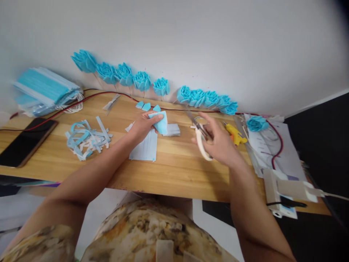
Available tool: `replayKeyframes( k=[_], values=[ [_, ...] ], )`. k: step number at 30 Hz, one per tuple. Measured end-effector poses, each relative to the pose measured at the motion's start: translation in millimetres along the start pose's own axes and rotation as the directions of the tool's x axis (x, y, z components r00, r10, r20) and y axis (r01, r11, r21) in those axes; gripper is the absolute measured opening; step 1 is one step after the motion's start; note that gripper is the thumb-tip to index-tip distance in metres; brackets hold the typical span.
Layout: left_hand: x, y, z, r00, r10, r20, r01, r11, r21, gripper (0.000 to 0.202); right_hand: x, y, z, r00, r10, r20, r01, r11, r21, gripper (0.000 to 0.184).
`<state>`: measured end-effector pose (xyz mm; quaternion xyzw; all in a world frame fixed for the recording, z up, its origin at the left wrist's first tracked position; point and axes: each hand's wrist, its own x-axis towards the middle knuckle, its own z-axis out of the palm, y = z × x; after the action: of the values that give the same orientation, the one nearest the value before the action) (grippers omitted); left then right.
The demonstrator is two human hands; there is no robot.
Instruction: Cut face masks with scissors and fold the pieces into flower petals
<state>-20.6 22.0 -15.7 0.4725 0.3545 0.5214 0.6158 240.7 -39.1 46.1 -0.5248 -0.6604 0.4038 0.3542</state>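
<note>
Between the thumb and fingers of my left hand [144, 125] is a small blue piece of face-mask fabric [161, 125]. My right hand [218, 138] is closed on a pair of scissors [201, 140] with white handles; the blades point up and to the left, slightly blurred, apart from the fabric. Below my left hand a pale blue flat mask sheet [144, 147] lies on the table. A small stack of cut pieces [172, 130] sits just right of the held fabric. Several blue petal-shaped pieces [146, 106] lie behind my left hand.
Blue fabric flowers [142, 80] on stems line the wall. At left are a stack of masks [46, 87], a phone [27, 142] and a heap of trimmed strips [87, 138]. A yellow glue gun [236, 134], papers [286, 145] and a power strip [280, 189] lie at right. A red-black cable [103, 92] crosses behind.
</note>
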Motion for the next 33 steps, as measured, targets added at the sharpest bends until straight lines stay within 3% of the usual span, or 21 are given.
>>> replayKeyframes(
  k=[2,4,6,9,12,14,16,18,20,23,27,33],
  values=[
    [-0.8,0.8,1.1,1.000,0.003,0.010,-0.003,1.000,-0.006,0.037,-18.0,8.0,-11.8,0.999,-0.009,0.053,0.031,0.895,-0.445,0.070],
    [-1.4,1.1,2.7,1.000,-0.007,0.010,0.007,1.000,-0.010,0.037,-35.4,22.9,-17.6,0.988,0.008,0.157,0.096,0.759,-0.643,0.063],
    [-2.0,1.1,4.9,1.000,-0.022,0.002,0.022,1.000,-0.009,0.038,-48.9,40.5,-21.5,0.973,0.033,0.229,0.146,0.679,-0.720,0.062],
    [-3.4,0.8,8.6,0.999,-0.041,-0.008,0.041,0.999,0.008,0.038,-60.2,58.5,-30.7,0.970,0.005,0.242,0.185,0.629,-0.755,0.059],
    [-6.1,0.0,11.4,0.999,-0.053,-0.011,0.054,0.998,0.022,0.038,-61.9,53.0,-39.5,0.978,-0.038,0.207,0.188,0.598,-0.779,0.053],
    [-7.9,-0.9,12.4,0.999,-0.050,-0.008,0.051,0.998,0.031,0.039,-56.5,38.3,-36.8,0.990,-0.078,0.120,0.143,0.619,-0.772,0.045],
    [-9.2,-1.8,13.1,0.999,-0.041,0.001,0.041,0.998,0.046,0.038,-44.5,21.9,-23.7,0.989,-0.142,0.039,0.133,0.750,-0.648,0.038],
    [-10.0,-2.3,13.7,1.000,-0.027,0.003,0.027,0.998,0.063,0.037,-26.4,9.9,-2.4,0.994,-0.099,0.040,0.106,0.911,-0.399,0.037],
    [-10.6,-2.2,14.7,1.000,-0.019,-0.006,0.019,0.997,0.078,0.037,-4.8,4.9,21.7,0.996,-0.061,0.061,0.071,0.979,-0.189,0.037],
    [-11.6,-0.7,16.8,0.999,-0.014,-0.038,0.018,0.994,0.106,0.039,25.5,7.2,51.6,0.995,-0.045,0.085,0.042,0.999,0.032,0.036],
    [-12.5,3.3,19.1,0.998,-0.003,-0.058,0.012,0.989,0.146,0.041,48.0,14.8,73.4,0.991,-0.043,0.128,0.017,0.980,0.198,0.028],
    [-10.0,4.6,17.5,0.999,0.034,-0.023,-0.031,0.994,0.108,0.039,50.8,25.3,84.6,0.993,0.005,-0.119,0.044,0.910,0.413,0.026]
  ],
)
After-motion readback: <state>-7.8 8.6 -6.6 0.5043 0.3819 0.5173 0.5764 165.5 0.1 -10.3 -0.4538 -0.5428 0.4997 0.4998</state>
